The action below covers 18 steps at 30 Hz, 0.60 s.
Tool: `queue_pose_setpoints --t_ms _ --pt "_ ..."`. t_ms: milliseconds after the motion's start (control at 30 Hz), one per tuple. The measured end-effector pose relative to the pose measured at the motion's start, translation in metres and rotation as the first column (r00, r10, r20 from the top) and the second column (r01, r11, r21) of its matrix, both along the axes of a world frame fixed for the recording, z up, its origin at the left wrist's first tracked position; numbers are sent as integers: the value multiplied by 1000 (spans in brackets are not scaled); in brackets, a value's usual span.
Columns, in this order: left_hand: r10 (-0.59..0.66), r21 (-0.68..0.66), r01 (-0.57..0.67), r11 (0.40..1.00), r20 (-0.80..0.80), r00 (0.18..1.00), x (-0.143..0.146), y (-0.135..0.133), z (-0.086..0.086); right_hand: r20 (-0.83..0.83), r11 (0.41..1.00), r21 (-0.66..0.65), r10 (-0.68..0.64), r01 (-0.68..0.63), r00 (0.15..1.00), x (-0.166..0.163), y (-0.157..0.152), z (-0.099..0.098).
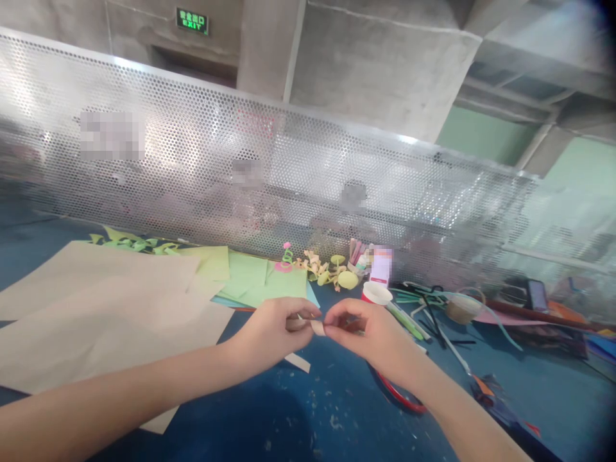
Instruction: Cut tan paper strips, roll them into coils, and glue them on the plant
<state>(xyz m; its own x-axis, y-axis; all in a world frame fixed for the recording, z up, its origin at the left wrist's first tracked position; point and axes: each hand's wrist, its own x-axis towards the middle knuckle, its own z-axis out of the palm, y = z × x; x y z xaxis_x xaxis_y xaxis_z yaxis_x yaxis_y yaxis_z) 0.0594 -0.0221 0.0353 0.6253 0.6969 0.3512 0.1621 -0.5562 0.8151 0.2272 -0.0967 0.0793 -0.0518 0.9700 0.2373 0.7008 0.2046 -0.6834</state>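
My left hand [274,330] and my right hand [373,333] meet above the blue table [327,410], both pinched on a small beige paper strip [316,326] held between their fingertips. A longer piece of the same beige paper [297,361] trails below my left hand. Under my right wrist lies a pair of red-handled scissors [399,394], partly hidden by the arm.
Large beige paper sheets [106,308] cover the table's left. Green sheets [250,279] and curled paper shapes [322,266] lie by the perforated metal screen [240,173]. A red-and-white cup [376,293], pens, strips and a tape roll [462,308] clutter the right.
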Motion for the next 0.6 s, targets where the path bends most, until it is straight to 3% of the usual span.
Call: queue_pose_setpoints --t_ms 300,467,600 --pt "-28 103 29 994 -18 999 -2 -5 4 173 997 77 -25 12 985 -4 -5 2" --pt "-70 54 72 996 -26 997 -1 -5 1 245 994 102 -59 35 968 -7 -5 2" --pt "-104 -12 104 995 -21 994 -2 -7 5 190 995 95 -49 31 981 -5 -6 3"
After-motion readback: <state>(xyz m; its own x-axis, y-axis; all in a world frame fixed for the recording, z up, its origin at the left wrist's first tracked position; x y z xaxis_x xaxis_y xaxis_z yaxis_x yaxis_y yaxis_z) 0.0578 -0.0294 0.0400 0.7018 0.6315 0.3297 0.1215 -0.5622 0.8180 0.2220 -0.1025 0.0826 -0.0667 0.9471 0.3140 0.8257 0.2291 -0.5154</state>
